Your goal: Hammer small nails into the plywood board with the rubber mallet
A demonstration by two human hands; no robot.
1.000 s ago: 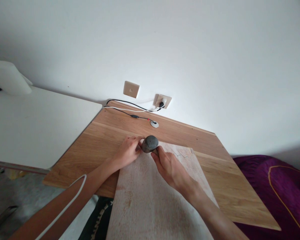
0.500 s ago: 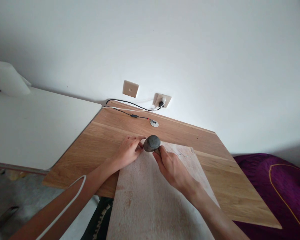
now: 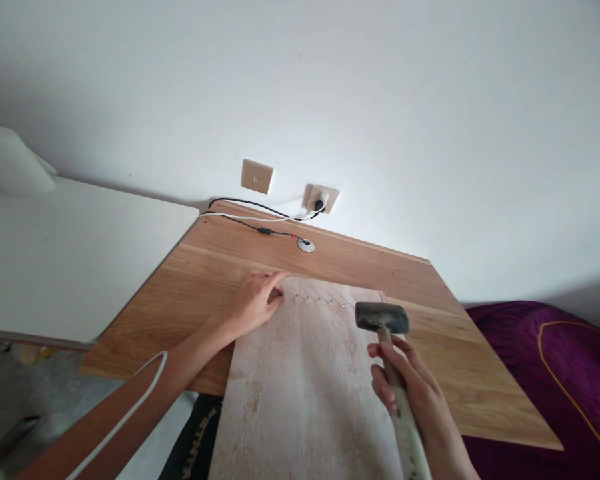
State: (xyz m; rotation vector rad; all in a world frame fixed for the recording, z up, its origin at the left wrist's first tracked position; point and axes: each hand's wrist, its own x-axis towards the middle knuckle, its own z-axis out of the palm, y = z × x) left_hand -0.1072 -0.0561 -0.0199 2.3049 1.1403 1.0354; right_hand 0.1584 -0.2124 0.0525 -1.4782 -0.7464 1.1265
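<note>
A pale whitewashed board [image 3: 300, 387] lies on a wooden table [image 3: 220, 267], reaching from me to a zigzag joint line [image 3: 320, 300] near its far edge. My left hand [image 3: 253, 303] rests on the board's far left corner, fingers pressed together at the start of the zigzag; whether it pinches anything I cannot make out. My right hand [image 3: 405, 387] is closed round the wooden handle of a mallet [image 3: 381, 318]. Its dark grey head hovers over the board's right edge, away from the joint.
A white table [image 3: 65, 253] adjoins on the left. Black and white cables [image 3: 260, 223] run from a wall socket [image 3: 320, 198] to a grommet [image 3: 305, 245]. A purple cushion [image 3: 545, 373] lies at the right. A white cord [image 3: 130, 413] trails along my left arm.
My right hand has swung the mallet back and to the right, away from the spot beside my left fingers. The zigzag line is now uncovered. My left hand stayed put.
</note>
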